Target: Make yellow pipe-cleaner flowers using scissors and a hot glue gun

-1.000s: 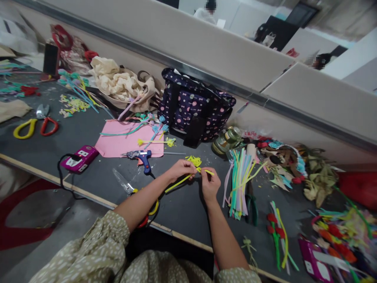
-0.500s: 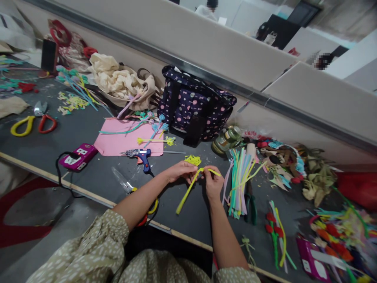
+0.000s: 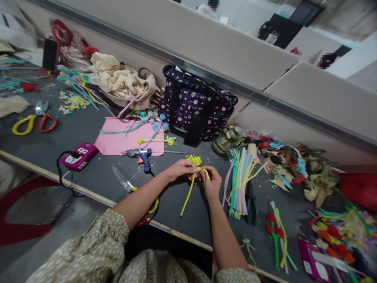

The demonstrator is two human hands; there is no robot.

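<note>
A yellow pipe cleaner is pinched between both hands over the dark table, bent where the fingers meet. One long tail hangs down towards me, and a shorter end curves over the right fingers. My left hand is closed on it at the bend. From the other side, my right hand grips the shorter part. Just beyond the fingertips lies a small heap of yellow snippets. To the right of my right hand rests a bundle of pastel pipe cleaners.
A blue glue gun lies left of my hands, by a pink sheet. Scissors are partly under my left forearm. A dark patterned bag and a green jar stand behind. Green-handled pliers lie beside the bundle.
The shorter end of the pipe cleaner now curls downward instead of pointing out to the right. My right hand has shifted slightly left, and the long tail hangs steeper.
</note>
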